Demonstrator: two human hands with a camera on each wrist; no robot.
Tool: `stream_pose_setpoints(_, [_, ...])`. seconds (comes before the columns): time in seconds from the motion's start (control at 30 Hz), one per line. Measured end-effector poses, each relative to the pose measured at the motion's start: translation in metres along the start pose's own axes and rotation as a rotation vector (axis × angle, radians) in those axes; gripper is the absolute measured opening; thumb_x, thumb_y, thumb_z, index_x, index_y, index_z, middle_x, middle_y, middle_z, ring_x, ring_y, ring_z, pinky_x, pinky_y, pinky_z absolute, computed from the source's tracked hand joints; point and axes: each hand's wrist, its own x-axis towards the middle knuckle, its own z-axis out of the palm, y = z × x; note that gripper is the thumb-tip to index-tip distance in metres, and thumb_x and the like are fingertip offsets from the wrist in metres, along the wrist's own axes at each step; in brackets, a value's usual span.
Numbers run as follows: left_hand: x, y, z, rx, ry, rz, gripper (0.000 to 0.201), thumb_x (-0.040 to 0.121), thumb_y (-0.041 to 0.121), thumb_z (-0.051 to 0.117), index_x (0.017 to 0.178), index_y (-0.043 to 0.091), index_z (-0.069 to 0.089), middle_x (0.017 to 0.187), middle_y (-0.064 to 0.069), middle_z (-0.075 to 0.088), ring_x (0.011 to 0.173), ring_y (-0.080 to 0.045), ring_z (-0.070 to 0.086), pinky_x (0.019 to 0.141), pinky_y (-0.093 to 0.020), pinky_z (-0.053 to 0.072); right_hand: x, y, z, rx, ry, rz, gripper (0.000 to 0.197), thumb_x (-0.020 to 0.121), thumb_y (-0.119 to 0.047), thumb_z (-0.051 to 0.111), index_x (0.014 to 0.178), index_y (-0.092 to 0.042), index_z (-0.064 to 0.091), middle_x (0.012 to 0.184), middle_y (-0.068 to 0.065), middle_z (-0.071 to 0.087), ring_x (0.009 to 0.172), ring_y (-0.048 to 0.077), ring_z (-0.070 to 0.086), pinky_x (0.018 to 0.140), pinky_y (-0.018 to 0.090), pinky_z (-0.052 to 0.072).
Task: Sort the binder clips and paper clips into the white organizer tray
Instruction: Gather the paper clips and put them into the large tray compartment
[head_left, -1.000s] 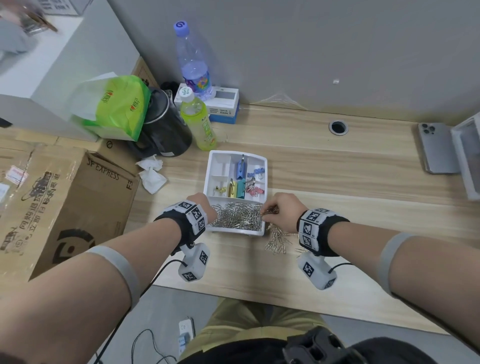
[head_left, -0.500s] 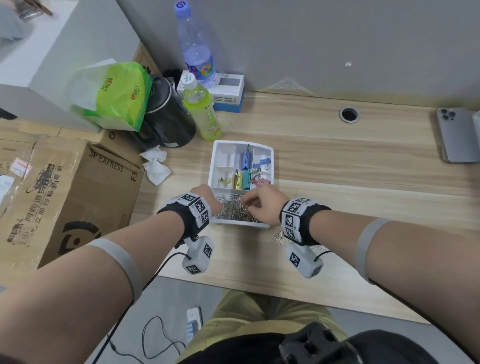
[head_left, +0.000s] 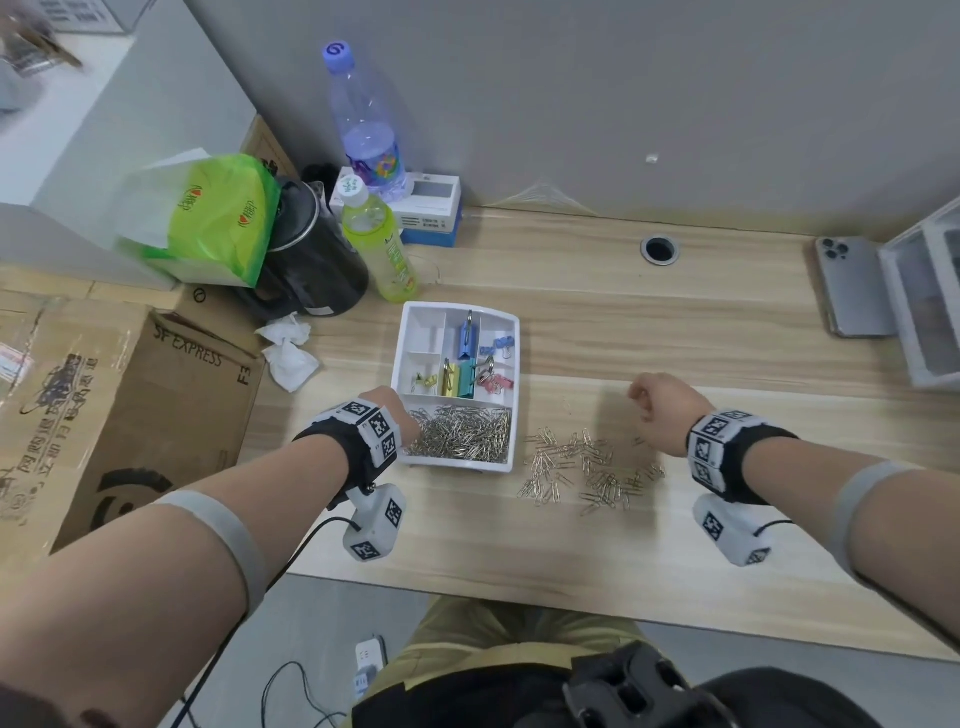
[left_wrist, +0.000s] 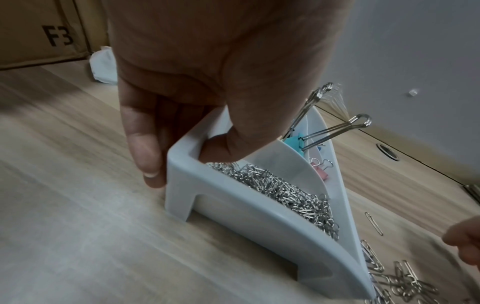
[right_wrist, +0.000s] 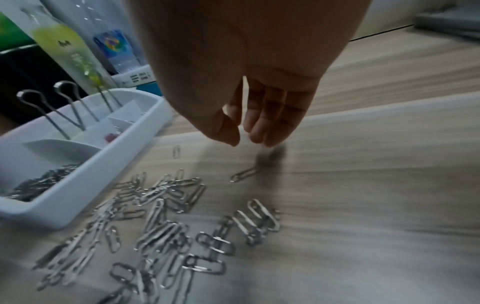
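Note:
The white organizer tray (head_left: 453, 464) (left_wrist: 233, 207) (right_wrist: 78, 185) stands on the wooden desk. Its near long compartment holds a heap of silver paper clips (head_left: 462, 434) (left_wrist: 285, 195). Coloured binder clips (head_left: 467, 364) (left_wrist: 296, 142) fill the compartments behind. My left hand (head_left: 402, 415) (left_wrist: 179, 162) grips the tray's near left corner, thumb inside and fingers outside. Several loose paper clips (head_left: 582, 467) (right_wrist: 166, 216) lie right of the tray. My right hand (head_left: 654, 410) (right_wrist: 244, 139) hovers beyond them, fingers hanging relaxed and empty. One stray clip (right_wrist: 244, 174) lies under it.
Behind the tray stand a green drink bottle (head_left: 379, 244), a clear water bottle (head_left: 363, 119), a black kettle (head_left: 311, 260) and a green bag (head_left: 208, 218). Crumpled tissue (head_left: 288, 351) and a cardboard box (head_left: 104, 405) lie left. A phone (head_left: 852, 286) lies far right.
My right hand has left the tray's paper clip compartment and swung right, now empty above the desk past the loose pile. My left hand stays on the tray's corner.

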Motion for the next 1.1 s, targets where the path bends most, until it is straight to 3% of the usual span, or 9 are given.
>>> stream_pose_setpoints(0.1, [0.001,-0.001,0.0,0.025,0.007,0.006,0.019,0.085,0.016,0.056,0.068,0.011,0.048,0.063,-0.002,0.05,0.054,-0.018,0.048,0.059,-0.025,0.045,-0.005,0.022,0.006,0.015,-0.066,0.013,0.051,0.075,-0.016,0.07,0.123,-0.017,0.052,0.118,0.004,0.053,0.1,0.021,0.057,0.091,0.036,0.051])
stream_pose_setpoints(0.23, [0.002,-0.001,0.0,0.023,0.004,0.005,0.016,0.082,0.016,0.057,0.069,0.011,0.05,0.064,-0.002,0.052,0.056,-0.02,0.05,0.058,-0.025,0.046,-0.01,0.025,0.023,-0.007,-0.143,-0.077,0.056,0.07,-0.008,0.069,0.122,-0.02,0.052,0.111,-0.003,0.05,0.092,0.014,0.055,0.086,0.029,0.051])
stream_pose_setpoints(0.33, [0.003,-0.001,0.001,0.026,0.014,0.006,0.016,0.083,0.016,0.058,0.07,0.01,0.05,0.064,-0.002,0.053,0.055,-0.018,0.05,0.057,-0.024,0.047,-0.009,0.019,0.033,0.025,-0.124,-0.128,0.047,0.071,-0.001,0.067,0.113,-0.021,0.056,0.102,-0.004,0.054,0.084,0.013,0.055,0.08,0.027,0.051])
stream_pose_setpoints(0.43, [0.003,-0.002,0.003,0.027,0.03,0.001,0.018,0.084,0.017,0.059,0.069,0.01,0.05,0.064,-0.002,0.053,0.054,-0.016,0.05,0.055,-0.023,0.045,-0.009,0.012,0.042,0.081,-0.118,-0.172,0.032,0.073,-0.004,0.068,0.094,-0.027,0.059,0.089,-0.008,0.06,0.077,0.014,0.061,0.077,0.027,0.055])
stream_pose_setpoints(0.57, [0.003,0.0,0.001,0.023,0.015,-0.008,0.017,0.084,0.017,0.059,0.07,0.01,0.05,0.065,-0.003,0.053,0.056,-0.019,0.053,0.06,-0.026,0.052,-0.009,0.005,0.037,0.212,-0.076,-0.159,0.024,0.073,-0.013,0.073,0.094,-0.021,0.066,0.083,-0.008,0.066,0.072,0.012,0.063,0.075,0.029,0.057])
stream_pose_setpoints(0.67, [0.002,0.001,-0.002,0.02,-0.008,-0.005,0.018,0.083,0.017,0.058,0.068,0.01,0.049,0.065,-0.004,0.052,0.055,-0.021,0.053,0.063,-0.028,0.053,-0.005,0.014,0.021,0.102,-0.068,-0.105,0.027,0.069,-0.019,0.068,0.092,-0.03,0.06,0.083,-0.01,0.065,0.075,0.013,0.062,0.075,0.03,0.055])
stream_pose_setpoints(0.83, [0.002,0.0,-0.002,0.007,0.003,0.002,0.017,0.079,0.017,0.057,0.066,0.01,0.05,0.063,-0.005,0.053,0.054,-0.022,0.053,0.062,-0.031,0.054,-0.012,0.032,0.008,-0.147,-0.26,-0.031,0.045,0.056,-0.029,0.076,0.093,-0.03,0.052,0.087,-0.004,0.061,0.078,0.019,0.063,0.072,0.035,0.056])
stream_pose_setpoints(0.93, [0.002,0.0,-0.001,0.001,0.011,0.003,0.016,0.08,0.015,0.057,0.067,0.009,0.051,0.064,-0.006,0.054,0.054,-0.023,0.055,0.069,-0.035,0.059,-0.018,0.026,0.02,-0.136,-0.247,-0.084,0.037,0.061,-0.024,0.076,0.088,-0.03,0.05,0.085,-0.003,0.063,0.076,0.018,0.062,0.073,0.034,0.056])
stream_pose_setpoints(1.1, [0.003,0.0,-0.002,0.011,-0.006,-0.001,0.015,0.08,0.016,0.057,0.069,0.008,0.051,0.065,-0.007,0.054,0.055,-0.024,0.055,0.071,-0.038,0.059,-0.017,-0.006,0.049,0.025,-0.179,-0.2,0.028,0.071,-0.015,0.07,0.094,-0.025,0.056,0.078,-0.006,0.066,0.075,0.016,0.063,0.073,0.027,0.053])
